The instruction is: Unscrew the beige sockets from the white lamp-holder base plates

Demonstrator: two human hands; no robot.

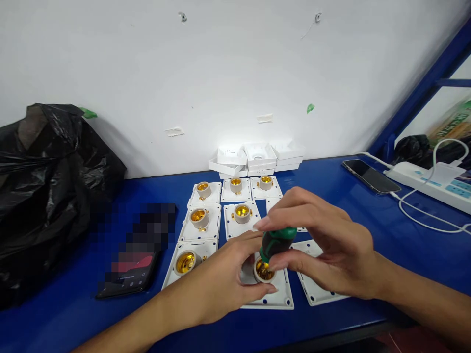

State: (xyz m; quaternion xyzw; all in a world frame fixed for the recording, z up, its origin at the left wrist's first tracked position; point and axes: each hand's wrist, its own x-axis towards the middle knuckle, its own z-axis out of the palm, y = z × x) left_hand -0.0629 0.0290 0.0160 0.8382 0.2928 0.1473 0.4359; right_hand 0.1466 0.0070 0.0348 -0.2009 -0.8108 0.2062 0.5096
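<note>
My right hand (pixel 324 245) pinches a short screwdriver (pixel 278 241) with a green and black handle. The tool points down into the brass inside of a lamp socket (pixel 264 269) near the table's front. Around that socket's rim my left hand (pixel 235 269) is wrapped, thumb at the front and fingers behind. The socket stands on a white square base plate (pixel 283 294). To its right lies another white plate (pixel 312 294), partly hidden under my right hand. Several more plates with sockets, such as one socket (pixel 186 263) at the left, lie in rows behind.
White square covers (pixel 259 157) are stacked against the wall. A phone (pixel 138 269) lies at the left near a black plastic bag (pixel 51 196). At the right are another phone (pixel 370 175), a white power strip (pixel 434 184) and loose white cables (pixel 415 208) on the blue table (pixel 368 309).
</note>
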